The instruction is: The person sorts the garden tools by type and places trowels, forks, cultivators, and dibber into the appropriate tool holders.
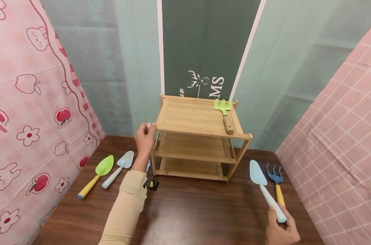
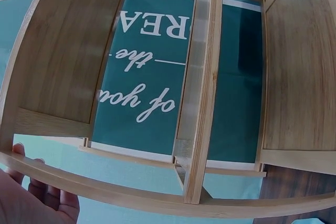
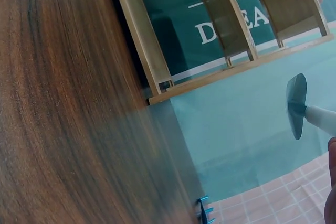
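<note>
A three-tier wooden shelf [image 1: 197, 128] stands at the back of the table. My left hand [image 1: 145, 137] grips its upper front left corner; in the left wrist view the fingers [image 2: 51, 196] curl behind the side rail. In my right hand [image 1: 282, 228] is a light blue trowel [image 1: 258, 173], held by the handle with its blade pointing away from me. The right wrist view shows that blade [image 3: 296, 106] raised off the table, right of the shelf. On the top tier, at the right, lies a green hand rake [image 1: 223, 107] with a wooden handle.
Beside the held trowel lies a blue rake [image 1: 275, 175] with a yellow handle. Left on the brown table [image 1: 185, 211] are a green trowel [image 1: 104, 166] and a pale blue trowel [image 1: 125, 160]. Another blue tool [image 1: 148, 165] is mostly hidden behind the left forearm. Patterned cloths hang around the table.
</note>
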{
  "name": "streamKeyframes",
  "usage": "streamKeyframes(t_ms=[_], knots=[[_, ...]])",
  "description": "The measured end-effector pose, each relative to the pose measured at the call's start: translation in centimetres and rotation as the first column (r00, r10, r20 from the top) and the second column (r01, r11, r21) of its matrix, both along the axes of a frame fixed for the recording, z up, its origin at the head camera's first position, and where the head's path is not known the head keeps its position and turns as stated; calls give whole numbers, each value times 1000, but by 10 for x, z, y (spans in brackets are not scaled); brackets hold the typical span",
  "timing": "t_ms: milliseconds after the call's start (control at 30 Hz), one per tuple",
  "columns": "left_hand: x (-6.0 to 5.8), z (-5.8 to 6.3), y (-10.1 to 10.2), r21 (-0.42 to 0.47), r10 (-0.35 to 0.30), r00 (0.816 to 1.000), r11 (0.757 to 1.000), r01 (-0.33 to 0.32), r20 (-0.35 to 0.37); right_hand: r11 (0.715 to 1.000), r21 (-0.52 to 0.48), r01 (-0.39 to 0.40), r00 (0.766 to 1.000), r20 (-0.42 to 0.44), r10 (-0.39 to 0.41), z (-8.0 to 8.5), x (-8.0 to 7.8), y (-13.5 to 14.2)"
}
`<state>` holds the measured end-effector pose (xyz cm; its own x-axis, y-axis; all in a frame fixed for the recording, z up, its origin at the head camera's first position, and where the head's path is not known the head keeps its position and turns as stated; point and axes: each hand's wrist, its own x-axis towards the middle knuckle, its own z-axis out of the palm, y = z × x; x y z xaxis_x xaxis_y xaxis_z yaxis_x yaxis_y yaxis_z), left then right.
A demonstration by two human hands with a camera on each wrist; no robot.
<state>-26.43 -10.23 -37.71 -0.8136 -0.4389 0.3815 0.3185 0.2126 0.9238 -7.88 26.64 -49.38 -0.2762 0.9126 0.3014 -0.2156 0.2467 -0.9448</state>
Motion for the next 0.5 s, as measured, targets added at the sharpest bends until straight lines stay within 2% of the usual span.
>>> streamKeyframes(t_ms=[267, 500], knots=[[-1, 1, -1, 1, 2, 1000, 1000, -2, 8, 989, 142, -38, 996, 85, 26, 16, 14, -16], [0, 0, -1, 9, -5, 1000, 1000, 5, 13, 977, 203, -67, 995, 92, 49, 27, 20, -32]])
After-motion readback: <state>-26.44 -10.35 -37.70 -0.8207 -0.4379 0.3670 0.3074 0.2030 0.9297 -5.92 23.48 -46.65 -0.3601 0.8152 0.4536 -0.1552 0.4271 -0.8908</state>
